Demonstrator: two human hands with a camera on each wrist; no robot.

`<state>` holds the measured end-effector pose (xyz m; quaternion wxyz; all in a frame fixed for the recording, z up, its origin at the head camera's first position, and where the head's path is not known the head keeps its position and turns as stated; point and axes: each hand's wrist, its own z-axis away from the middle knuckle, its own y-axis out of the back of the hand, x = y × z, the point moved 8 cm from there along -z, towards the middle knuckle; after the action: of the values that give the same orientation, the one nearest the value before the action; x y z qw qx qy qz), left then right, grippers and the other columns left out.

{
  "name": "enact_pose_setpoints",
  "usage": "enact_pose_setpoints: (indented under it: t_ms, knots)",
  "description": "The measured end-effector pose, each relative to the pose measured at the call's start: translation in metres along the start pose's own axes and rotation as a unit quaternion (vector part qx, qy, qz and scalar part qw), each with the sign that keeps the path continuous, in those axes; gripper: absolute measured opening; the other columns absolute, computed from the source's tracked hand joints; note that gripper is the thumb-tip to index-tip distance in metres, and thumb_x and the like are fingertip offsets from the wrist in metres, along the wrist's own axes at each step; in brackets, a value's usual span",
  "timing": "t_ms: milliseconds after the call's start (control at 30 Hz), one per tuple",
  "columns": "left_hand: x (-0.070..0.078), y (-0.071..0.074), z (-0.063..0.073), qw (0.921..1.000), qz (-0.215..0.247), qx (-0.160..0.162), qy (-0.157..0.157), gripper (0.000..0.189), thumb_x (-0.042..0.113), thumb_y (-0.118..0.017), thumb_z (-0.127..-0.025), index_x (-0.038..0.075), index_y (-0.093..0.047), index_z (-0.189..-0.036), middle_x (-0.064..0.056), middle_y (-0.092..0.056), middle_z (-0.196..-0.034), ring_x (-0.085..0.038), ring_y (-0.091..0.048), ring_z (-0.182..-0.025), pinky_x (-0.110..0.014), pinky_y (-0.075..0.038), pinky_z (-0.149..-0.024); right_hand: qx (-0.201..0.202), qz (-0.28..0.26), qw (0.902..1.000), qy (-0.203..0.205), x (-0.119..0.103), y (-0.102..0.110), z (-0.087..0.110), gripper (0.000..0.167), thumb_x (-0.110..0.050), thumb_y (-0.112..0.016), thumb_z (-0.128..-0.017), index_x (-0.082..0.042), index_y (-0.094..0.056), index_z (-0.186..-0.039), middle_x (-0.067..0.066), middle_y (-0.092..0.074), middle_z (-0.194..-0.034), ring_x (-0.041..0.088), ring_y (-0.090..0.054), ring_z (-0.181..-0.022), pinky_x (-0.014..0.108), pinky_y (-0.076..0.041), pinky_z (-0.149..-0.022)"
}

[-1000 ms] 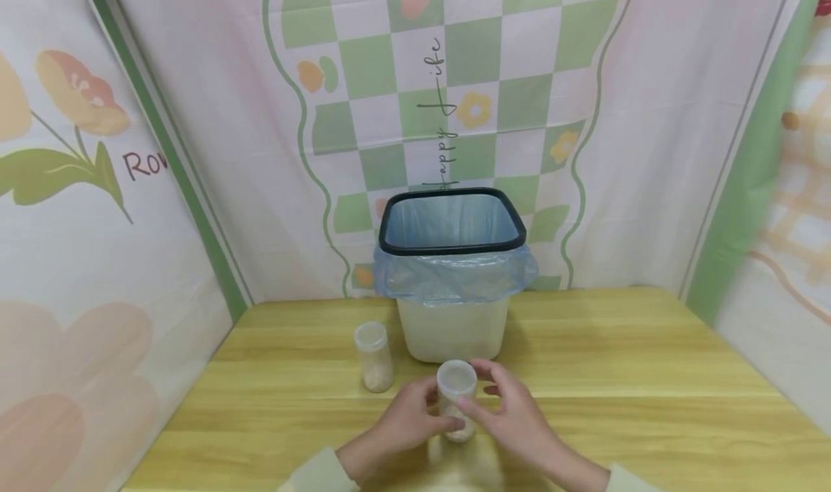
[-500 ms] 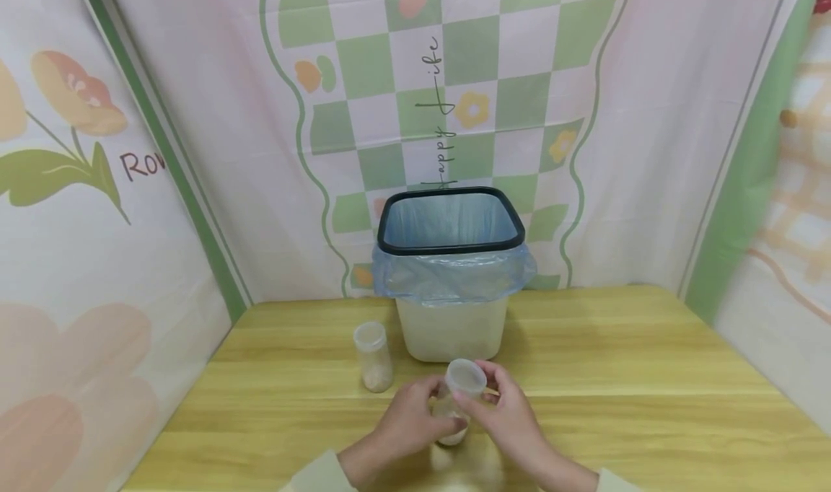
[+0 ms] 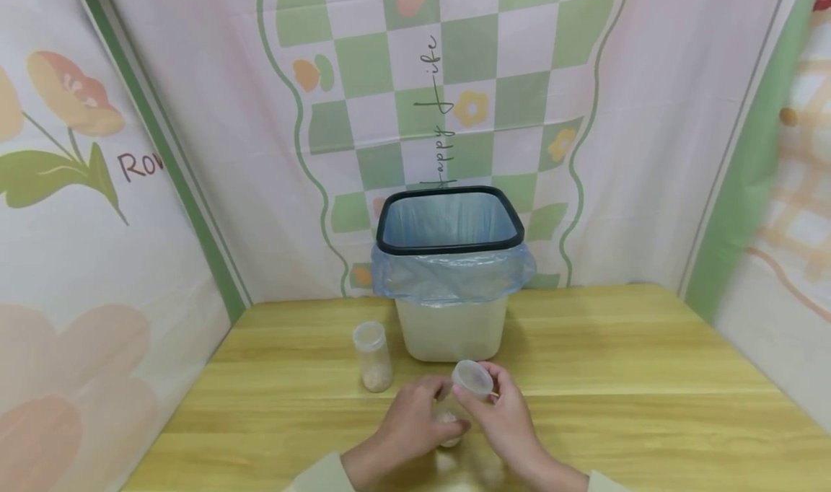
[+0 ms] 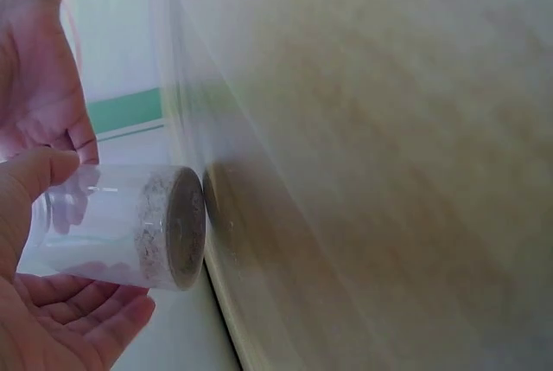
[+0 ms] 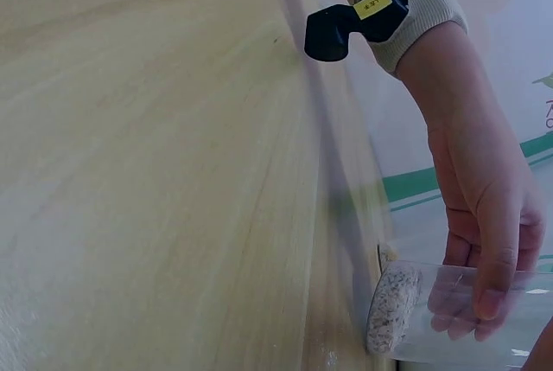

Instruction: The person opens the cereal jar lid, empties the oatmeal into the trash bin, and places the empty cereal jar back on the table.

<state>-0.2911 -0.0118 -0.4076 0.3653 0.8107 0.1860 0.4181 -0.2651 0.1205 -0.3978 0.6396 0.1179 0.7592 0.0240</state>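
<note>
A clear plastic jar point(image 4: 117, 233) with pale flaky bits in its bottom leans to the right, its base close over the table. My left hand point(image 3: 415, 416) grips the jar's body from the left, thumb in front. On the right, the thumb and fingers of my right hand point(image 3: 509, 413) pinch the translucent round lid point(image 3: 472, 378) at the jar's top. The jar's upper rim is hidden behind lid and fingers. A second, similar jar point(image 3: 374, 358), holding pale contents low down, stands upright to the left of my hands.
Behind the hands stands a whitish bin point(image 3: 452, 330) with a black rim point(image 3: 451, 249) and a bluish plastic liner point(image 3: 454, 275) folded over it. The wood-grain table point(image 3: 623, 405) meets printed curtains point(image 3: 195, 153) at the back and sides.
The jar in my hands has gone from upright to leaning, its lid moving right and its base slightly left. My right hand has followed the lid. The second jar and bin stay put.
</note>
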Motion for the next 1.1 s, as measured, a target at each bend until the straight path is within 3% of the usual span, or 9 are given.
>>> enact_pose_setpoints:
  t_ms: [233, 400, 567, 733, 900, 967, 1100]
  knots:
    - [-0.003, 0.0, -0.001, 0.9989, 0.037, -0.013, -0.024, 0.044, 0.034, -0.082, -0.074, 0.009, -0.068, -0.108, 0.007, -0.062, -0.09, -0.007, -0.056, -0.08, -0.019, -0.048, -0.07, -0.001, 0.007, 0.9998, 0.018, -0.001, 0.001, 0.0, 0.051, -0.019, -0.076, -0.086, 0.003, -0.052, -0.125, 0.009, -0.061, -0.114, 0.02, -0.055, -0.104, 0.037, -0.045, -0.092]
    - [-0.008, -0.001, -0.002, 0.9957, 0.075, -0.047, -0.027, 0.037, 0.03, -0.083, -0.074, 0.013, -0.068, -0.102, 0.012, -0.06, -0.091, -0.003, -0.057, -0.084, -0.02, -0.051, -0.075, -0.034, -0.019, 0.9986, 0.036, -0.002, 0.002, -0.001, 0.049, -0.011, -0.077, -0.083, 0.002, -0.055, -0.125, 0.01, -0.062, -0.116, 0.024, -0.058, -0.106, 0.031, -0.049, -0.088]
    - [-0.009, -0.001, -0.005, 0.9901, 0.101, -0.084, -0.05, 0.032, 0.026, -0.082, -0.076, 0.014, -0.067, -0.102, 0.012, -0.062, -0.094, -0.002, -0.059, -0.089, -0.019, -0.051, -0.079, -0.106, -0.03, 0.992, 0.061, 0.001, 0.001, -0.009, 0.053, -0.007, -0.077, -0.083, 0.005, -0.053, -0.129, 0.013, -0.063, -0.117, 0.027, -0.059, -0.108, 0.03, -0.049, -0.089]
    - [-0.01, -0.001, -0.006, 0.9864, 0.114, -0.102, -0.061, 0.038, 0.023, -0.081, -0.077, 0.01, -0.067, -0.109, 0.009, -0.064, -0.101, -0.002, -0.06, -0.091, -0.017, -0.05, -0.079, -0.204, -0.038, 0.9731, 0.1, -0.001, -0.001, -0.013, 0.055, -0.009, -0.071, -0.088, 0.01, -0.045, -0.133, 0.022, -0.058, -0.125, 0.033, -0.056, -0.113, 0.028, -0.047, -0.094]
    - [-0.008, -0.001, -0.007, 0.9857, 0.111, -0.109, -0.063, 0.039, 0.023, -0.08, -0.077, 0.009, -0.066, -0.11, 0.007, -0.065, -0.103, -0.003, -0.061, -0.093, -0.018, -0.05, -0.08, -0.26, -0.057, 0.9579, 0.107, -0.003, -0.002, -0.014, 0.062, -0.008, -0.067, -0.091, 0.015, -0.035, -0.138, 0.03, -0.05, -0.131, 0.043, -0.05, -0.119, 0.023, -0.044, -0.095]
    - [-0.008, -0.001, -0.007, 0.9861, 0.108, -0.109, -0.064, 0.037, 0.024, -0.08, -0.077, 0.01, -0.066, -0.108, 0.008, -0.064, -0.102, -0.003, -0.06, -0.093, -0.018, -0.05, -0.08, -0.267, -0.058, 0.9558, 0.109, -0.004, -0.002, -0.013, 0.065, -0.007, -0.066, -0.091, 0.016, -0.031, -0.14, 0.031, -0.047, -0.133, 0.045, -0.048, -0.121, 0.023, -0.043, -0.096]
    - [-0.008, -0.002, -0.007, 0.9872, 0.101, -0.107, -0.062, 0.036, 0.027, -0.08, -0.077, 0.012, -0.066, -0.107, 0.01, -0.063, -0.101, -0.003, -0.06, -0.093, -0.018, -0.05, -0.08, -0.24, -0.04, 0.9634, 0.112, -0.007, 0.0, -0.011, 0.072, -0.007, -0.069, -0.089, 0.014, -0.027, -0.143, 0.03, -0.046, -0.135, 0.045, -0.047, -0.122, 0.041, -0.041, -0.103]
